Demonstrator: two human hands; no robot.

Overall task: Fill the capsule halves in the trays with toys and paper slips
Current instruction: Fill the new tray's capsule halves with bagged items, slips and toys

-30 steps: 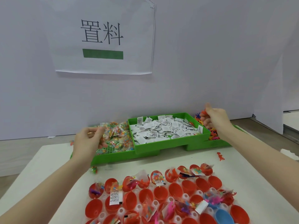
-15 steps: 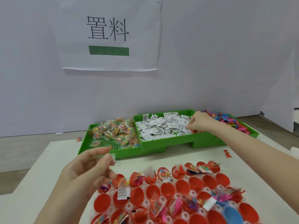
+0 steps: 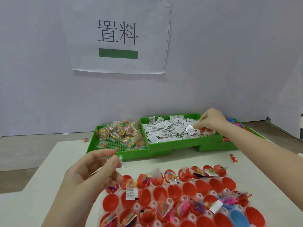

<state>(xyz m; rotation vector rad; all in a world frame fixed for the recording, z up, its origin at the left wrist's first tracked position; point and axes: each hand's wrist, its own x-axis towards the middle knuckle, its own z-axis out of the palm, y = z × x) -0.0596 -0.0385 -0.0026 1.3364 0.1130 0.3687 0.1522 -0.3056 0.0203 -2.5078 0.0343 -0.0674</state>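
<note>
Red capsule halves (image 3: 174, 192) sit in a white holder tray (image 3: 152, 203) at the front; some hold toys and slips, several are bare. My left hand (image 3: 91, 172) hovers above the holder's left end, pinching a small clear bead packet (image 3: 121, 158) between thumb and finger. My right hand (image 3: 211, 120) is over the green middle tray (image 3: 173, 145) of white paper slips (image 3: 165, 131), fingers closed on a slip (image 3: 190, 128) and something red-orange tucked in the palm. Bead packets (image 3: 121, 132) fill the left green tray (image 3: 114, 149).
A third green tray (image 3: 227, 146) with pink and blue toy figures lies at the right, partly hidden by my right arm. A loose orange figure (image 3: 233, 158) lies on the white table. One blue capsule half (image 3: 239, 218) sits at the front right. A paper sign hangs on the wall behind.
My left hand left the bead tray and came back toward the capsules with a packet. My right hand moved left from the toy tray to the slip tray and picked at a slip.
</note>
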